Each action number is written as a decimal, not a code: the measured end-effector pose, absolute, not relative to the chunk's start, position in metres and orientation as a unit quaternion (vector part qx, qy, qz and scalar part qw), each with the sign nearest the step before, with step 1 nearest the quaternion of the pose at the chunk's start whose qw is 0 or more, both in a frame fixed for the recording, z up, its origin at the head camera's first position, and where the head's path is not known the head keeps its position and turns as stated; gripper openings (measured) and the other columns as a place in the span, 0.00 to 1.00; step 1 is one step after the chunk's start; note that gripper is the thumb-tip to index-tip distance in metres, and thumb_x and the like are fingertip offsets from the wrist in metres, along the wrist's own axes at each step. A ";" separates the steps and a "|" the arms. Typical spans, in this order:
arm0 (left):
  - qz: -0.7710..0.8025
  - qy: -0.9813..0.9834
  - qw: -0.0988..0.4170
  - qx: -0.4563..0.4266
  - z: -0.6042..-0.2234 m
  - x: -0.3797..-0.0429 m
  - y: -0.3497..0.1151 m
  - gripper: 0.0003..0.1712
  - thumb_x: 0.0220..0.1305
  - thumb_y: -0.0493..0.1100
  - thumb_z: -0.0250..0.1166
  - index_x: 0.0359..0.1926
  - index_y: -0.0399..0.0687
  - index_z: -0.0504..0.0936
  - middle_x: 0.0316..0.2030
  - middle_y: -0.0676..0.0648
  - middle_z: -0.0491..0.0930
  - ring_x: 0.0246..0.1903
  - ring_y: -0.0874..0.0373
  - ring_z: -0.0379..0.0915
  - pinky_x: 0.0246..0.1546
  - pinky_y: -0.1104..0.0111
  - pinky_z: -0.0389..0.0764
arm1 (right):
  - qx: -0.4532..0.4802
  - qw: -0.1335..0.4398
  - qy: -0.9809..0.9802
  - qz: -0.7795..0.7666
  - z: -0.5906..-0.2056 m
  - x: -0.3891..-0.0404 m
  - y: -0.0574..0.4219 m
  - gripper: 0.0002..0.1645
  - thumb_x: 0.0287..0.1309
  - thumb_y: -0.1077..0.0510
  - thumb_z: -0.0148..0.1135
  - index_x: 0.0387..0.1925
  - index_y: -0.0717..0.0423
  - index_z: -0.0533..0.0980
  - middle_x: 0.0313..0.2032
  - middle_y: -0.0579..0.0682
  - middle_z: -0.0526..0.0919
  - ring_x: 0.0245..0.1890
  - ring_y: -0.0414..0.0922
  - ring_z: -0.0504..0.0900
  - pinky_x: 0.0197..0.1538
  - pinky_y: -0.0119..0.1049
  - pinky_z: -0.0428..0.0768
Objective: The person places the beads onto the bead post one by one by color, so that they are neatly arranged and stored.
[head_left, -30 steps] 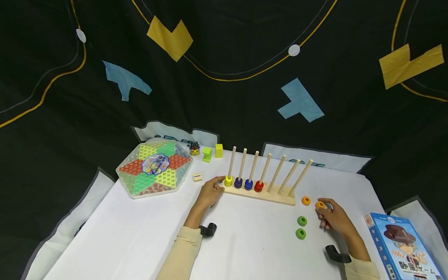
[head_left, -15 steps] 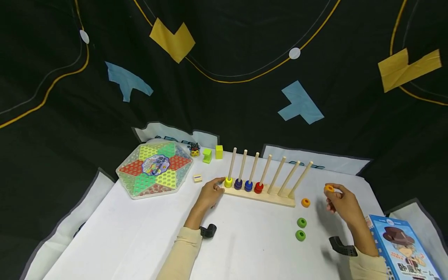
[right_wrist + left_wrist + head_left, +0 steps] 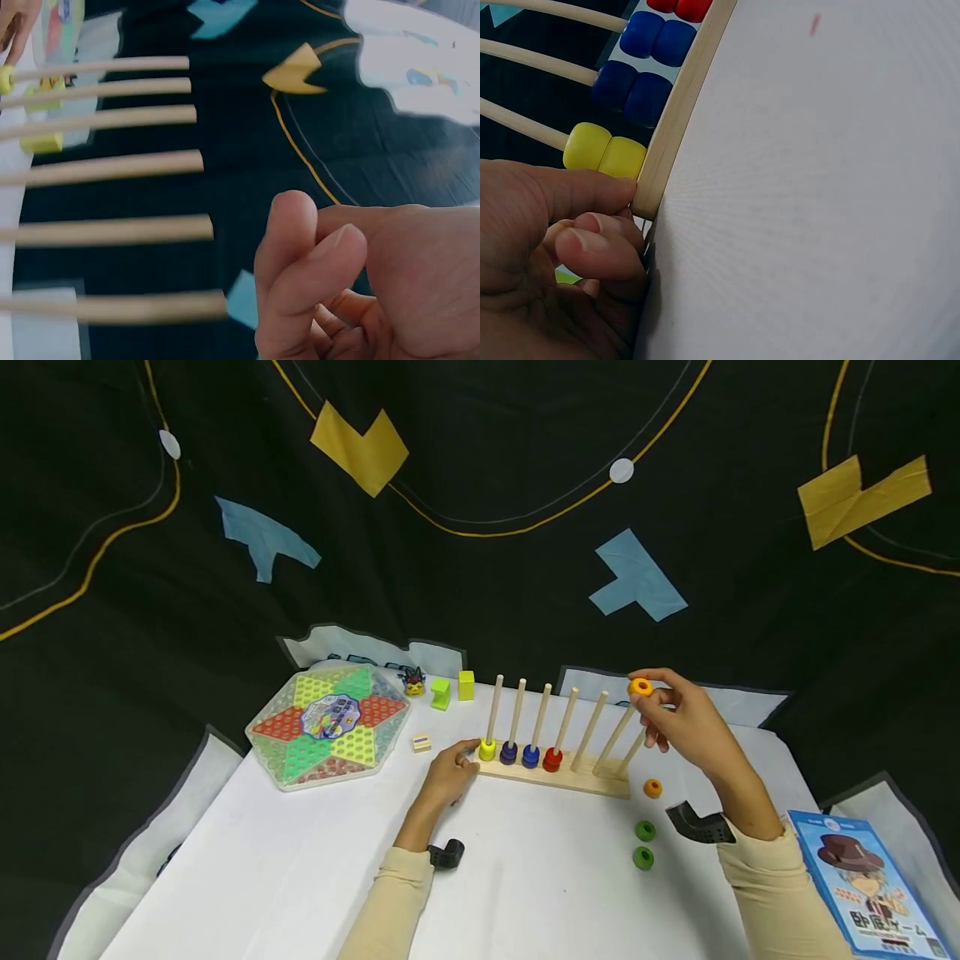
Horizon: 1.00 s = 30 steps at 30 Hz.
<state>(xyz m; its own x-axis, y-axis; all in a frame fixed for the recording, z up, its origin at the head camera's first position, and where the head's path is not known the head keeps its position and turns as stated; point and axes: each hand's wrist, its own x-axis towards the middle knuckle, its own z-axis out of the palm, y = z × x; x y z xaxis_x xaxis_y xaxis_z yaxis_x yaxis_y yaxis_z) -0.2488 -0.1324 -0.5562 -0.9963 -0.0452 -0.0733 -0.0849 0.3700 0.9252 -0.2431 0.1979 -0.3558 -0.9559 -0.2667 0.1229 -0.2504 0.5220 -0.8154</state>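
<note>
A wooden peg rack (image 3: pixel 555 779) stands on the table with several upright pegs. Yellow (image 3: pixel 604 150), dark purple (image 3: pixel 634 94), blue (image 3: pixel 658 39) and red beads (image 3: pixel 552 760) sit at the bottom of the left pegs, two of one colour per peg; the three right pegs are bare. My left hand (image 3: pixel 450 774) grips the rack's left end, thumb beside the yellow beads. Between thumb and fingers my right hand (image 3: pixel 686 718) pinches an orange bead (image 3: pixel 640 687), which overlaps the top of the second peg from the right in the head view. In the right wrist view, fingers hide that bead.
Another orange bead (image 3: pixel 652 788) and two green beads (image 3: pixel 644 832) lie right of the rack. A blue box (image 3: pixel 862 885) is at the right edge. Behind on the left are a Chinese checkers board (image 3: pixel 330 722), a small figure (image 3: pixel 413 681) and yellow-green blocks (image 3: pixel 466 685).
My right hand has picked up the orange bead from the table and carried it up and left to the peg tops. My left hand has stayed on the rack's end.
</note>
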 end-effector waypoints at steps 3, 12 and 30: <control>0.561 0.827 0.022 -0.038 -0.557 -0.249 -0.130 0.25 0.63 0.36 0.60 0.62 0.52 0.75 0.26 0.48 0.68 0.08 0.63 0.56 0.06 0.73 0.62 | -0.157 0.032 0.871 -0.464 -0.359 -0.250 0.186 0.24 0.66 0.52 0.57 0.61 0.52 0.66 0.28 0.62 0.75 0.18 0.53 0.78 0.17 0.35 0.76; 0.552 0.833 0.025 -0.027 -0.557 -0.254 -0.128 0.25 0.64 0.36 0.61 0.62 0.53 0.75 0.25 0.49 0.68 0.07 0.63 0.58 0.06 0.74 0.63 | -0.149 0.057 0.868 -0.470 -0.369 -0.257 0.176 0.24 0.67 0.55 0.56 0.62 0.51 0.66 0.29 0.60 0.76 0.18 0.52 0.79 0.20 0.38 0.79; 0.552 0.833 0.016 -0.032 -0.556 -0.249 -0.133 0.25 0.63 0.36 0.60 0.63 0.51 0.74 0.27 0.47 0.69 0.08 0.63 0.57 0.06 0.74 0.63 | -0.135 -0.014 0.867 -0.479 -0.356 -0.232 0.206 0.25 0.66 0.50 0.56 0.63 0.44 0.66 0.26 0.57 0.74 0.15 0.51 0.74 0.13 0.36 0.71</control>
<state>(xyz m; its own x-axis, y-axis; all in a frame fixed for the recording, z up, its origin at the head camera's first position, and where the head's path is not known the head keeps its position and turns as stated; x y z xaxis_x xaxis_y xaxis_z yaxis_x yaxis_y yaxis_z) -0.2489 -0.1333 -0.5557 -0.9975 -0.0348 -0.0616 -0.0703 0.3896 0.9183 -0.2318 0.2063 -0.3562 -0.9631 -0.2206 0.1541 -0.2480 0.5055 -0.8264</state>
